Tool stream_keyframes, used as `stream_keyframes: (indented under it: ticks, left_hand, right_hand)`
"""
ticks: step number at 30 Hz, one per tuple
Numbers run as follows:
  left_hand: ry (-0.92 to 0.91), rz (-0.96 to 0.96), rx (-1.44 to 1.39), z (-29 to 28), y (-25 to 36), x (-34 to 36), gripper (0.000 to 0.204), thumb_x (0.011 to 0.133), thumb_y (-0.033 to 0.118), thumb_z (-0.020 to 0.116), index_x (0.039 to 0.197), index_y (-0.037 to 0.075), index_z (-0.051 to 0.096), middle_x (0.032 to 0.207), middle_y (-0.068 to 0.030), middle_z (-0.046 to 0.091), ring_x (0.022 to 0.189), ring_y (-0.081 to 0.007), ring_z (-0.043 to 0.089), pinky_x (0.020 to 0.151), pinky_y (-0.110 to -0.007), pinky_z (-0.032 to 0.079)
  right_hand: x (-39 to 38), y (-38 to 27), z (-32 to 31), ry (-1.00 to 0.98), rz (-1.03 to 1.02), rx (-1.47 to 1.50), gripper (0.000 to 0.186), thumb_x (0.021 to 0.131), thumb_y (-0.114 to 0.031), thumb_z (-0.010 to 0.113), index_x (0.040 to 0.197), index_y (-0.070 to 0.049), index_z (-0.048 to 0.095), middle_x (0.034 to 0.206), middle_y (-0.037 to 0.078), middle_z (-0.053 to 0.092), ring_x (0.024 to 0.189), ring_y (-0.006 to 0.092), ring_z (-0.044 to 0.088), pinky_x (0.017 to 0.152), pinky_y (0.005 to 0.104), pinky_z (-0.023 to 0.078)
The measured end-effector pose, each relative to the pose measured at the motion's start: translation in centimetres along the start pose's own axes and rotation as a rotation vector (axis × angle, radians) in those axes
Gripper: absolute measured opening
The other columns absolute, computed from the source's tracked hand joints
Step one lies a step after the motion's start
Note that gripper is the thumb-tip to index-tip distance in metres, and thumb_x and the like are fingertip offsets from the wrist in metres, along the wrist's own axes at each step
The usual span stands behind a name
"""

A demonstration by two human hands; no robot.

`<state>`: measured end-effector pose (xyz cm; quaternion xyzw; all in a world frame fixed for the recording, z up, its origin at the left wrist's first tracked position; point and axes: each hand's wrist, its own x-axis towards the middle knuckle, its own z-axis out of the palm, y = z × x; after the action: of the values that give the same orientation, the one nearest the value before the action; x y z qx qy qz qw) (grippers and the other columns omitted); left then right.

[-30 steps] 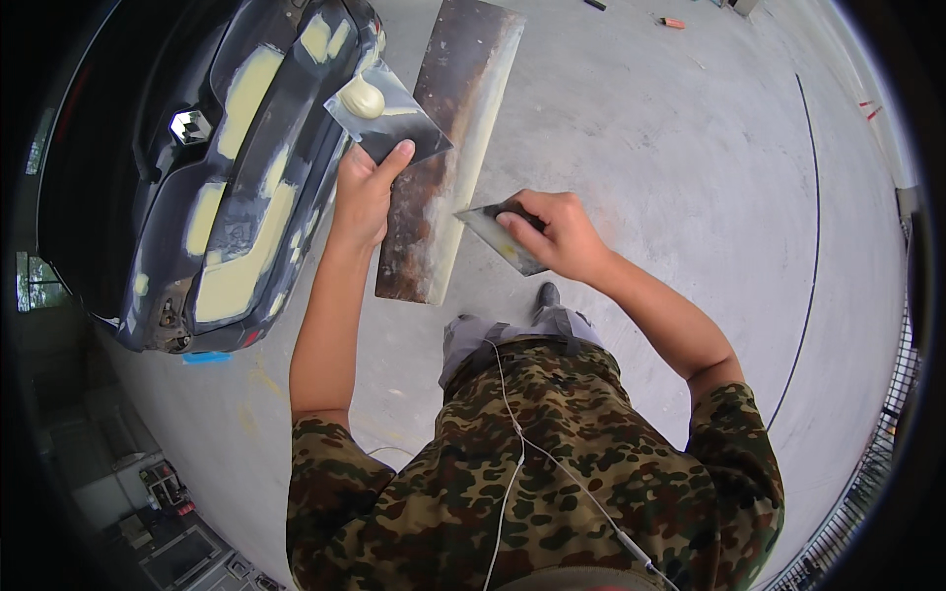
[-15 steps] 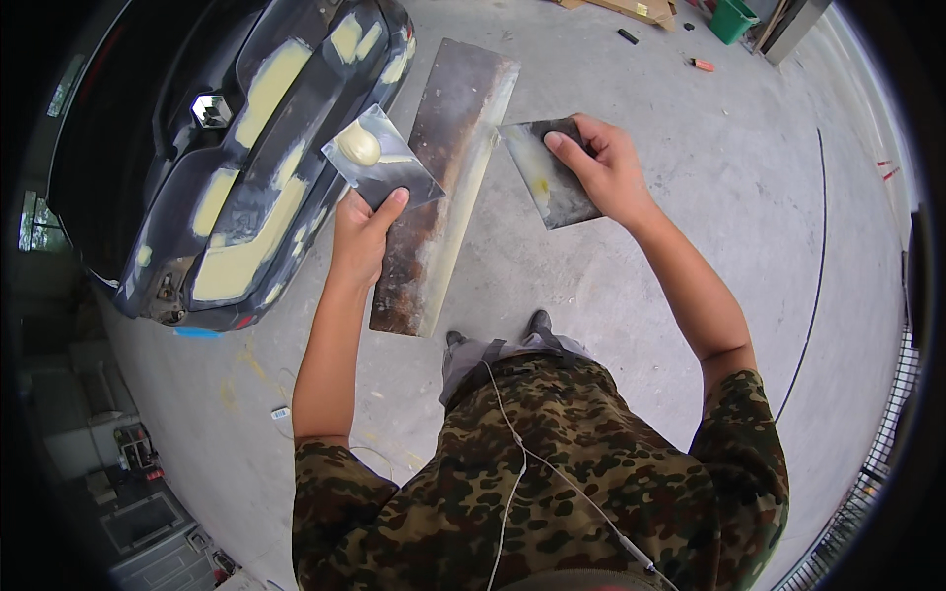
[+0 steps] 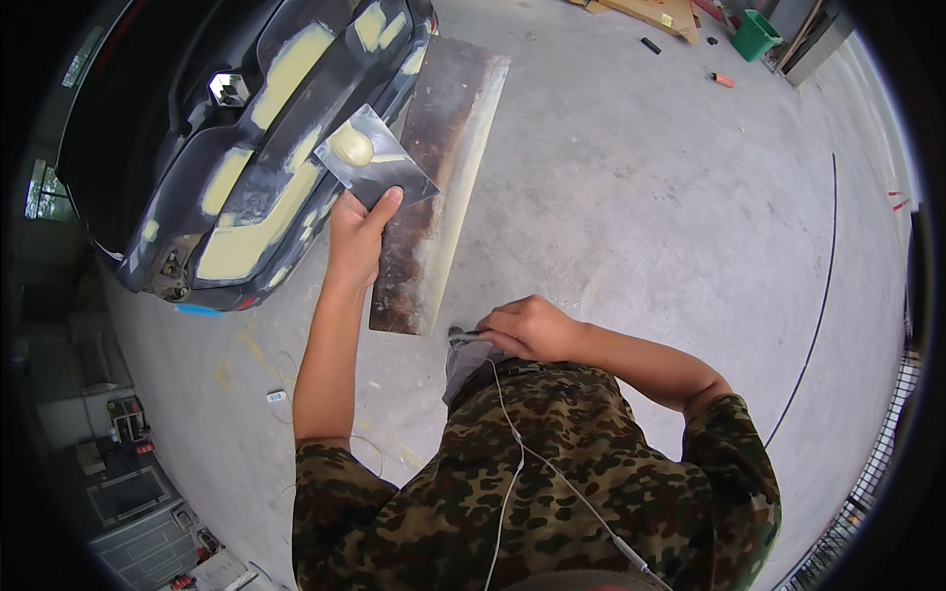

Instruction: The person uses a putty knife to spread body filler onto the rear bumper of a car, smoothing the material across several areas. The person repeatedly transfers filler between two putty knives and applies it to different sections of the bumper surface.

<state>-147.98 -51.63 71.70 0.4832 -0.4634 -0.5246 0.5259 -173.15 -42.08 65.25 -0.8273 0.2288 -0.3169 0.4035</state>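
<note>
My left hand grips a flat grey spreader by its lower edge, thumb on top. A rounded blob of cream body filler sits on the spreader's far part. My right hand is low, in front of my waist, closed on a second spreader that shows almost edge-on; its face is hidden. To the left, a dark car bumper carries several cream filler patches. A long brown board with a pale filler-smeared edge lies past my left hand, partly beneath it in view.
Grey concrete floor spreads to the right, with a dark line along it. A green bin, cardboard and a small orange object lie at the far right. A white cable hangs down my camouflage shirt.
My right hand has come down and left to my waist, turning its spreader edge-on. The left hand keeps its spreader and filler in nearly the same place. The whole view has shifted slightly.
</note>
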Motion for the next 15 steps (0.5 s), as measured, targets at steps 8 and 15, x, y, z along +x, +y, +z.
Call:
stream_keyframes:
  ticks: [8, 15]
  left_hand:
    - [-0.004, -0.034, 0.035, 0.6, 0.8, -1.9, 0.032, 0.096, 0.006, 0.068, 0.125, -0.005, 0.06, 0.12, -0.0072, 0.067, 0.109, -0.0136, 0.061, 0.099, -0.03, 0.045]
    - [0.001, -0.014, 0.031, 0.6, 1.2, -1.8, 0.033, 0.096, 0.006, 0.068, 0.126, -0.005, 0.059, 0.119, -0.0065, 0.067, 0.109, -0.0135, 0.061, 0.099, -0.03, 0.045]
  right_hand:
    - [6.7, 4.5, -16.9, 0.554, 0.32, 0.257, 0.034, 0.096, -0.025, 0.07, 0.075, 0.0, 0.06, 0.063, -0.005, 0.051, 0.057, 0.0039, 0.042, 0.05, 0.0278, 0.036]
    - [7.5, 3.3, -14.3, 0.342, 0.298, 0.053, 0.033, 0.095, -0.023, 0.07, 0.075, 0.002, 0.062, 0.061, 0.006, 0.058, 0.052, 0.0151, 0.046, 0.051, 0.0326, 0.04]
